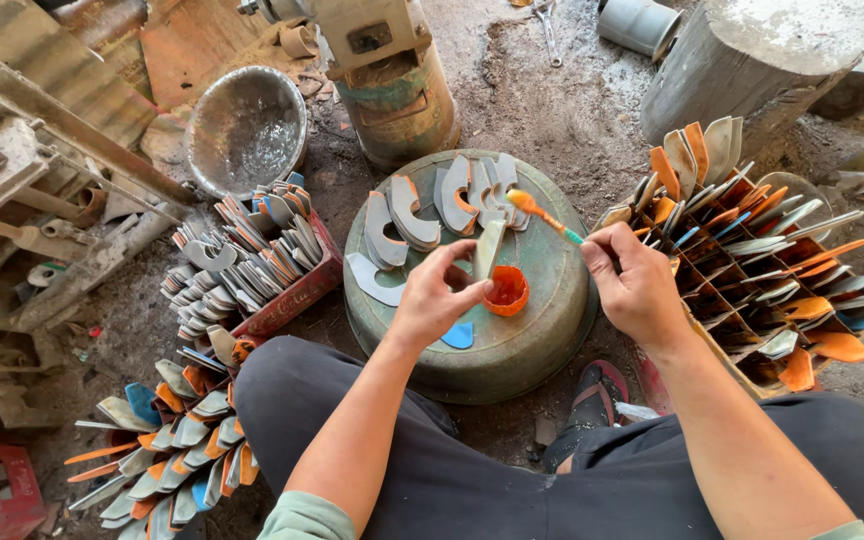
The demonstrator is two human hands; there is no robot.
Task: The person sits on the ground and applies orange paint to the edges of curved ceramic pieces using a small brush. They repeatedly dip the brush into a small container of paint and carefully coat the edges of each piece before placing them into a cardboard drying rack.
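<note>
Far left, we note a fan of grey, orange and blue blades [167, 445] on the ground, too many to count. Beside it a red crate [287, 300] is packed with more blades standing on edge. Behind that, one metal bowl [247, 130], its contents unclear.

Centre: one upturned green basin [512, 350] serves as the bench. On it we count roughly seven grey curved blades [447, 200] leaning in a row, one pale one lying flat, and one small cup [507, 292] of orange paint.

Our left hand [432, 295] pinches a narrow grey blade [488, 250] between thumb and fingers; it stands nearly upright just beside the cup, long axis running away from us. Our right hand [637, 285] is closed on a brush [547, 215], which slants up-left, its orange tip above the blade's top.

Right: a divided wooden crate [742, 375] holds blades standing in its compartments, several with orange ends, number uncertain.
</note>
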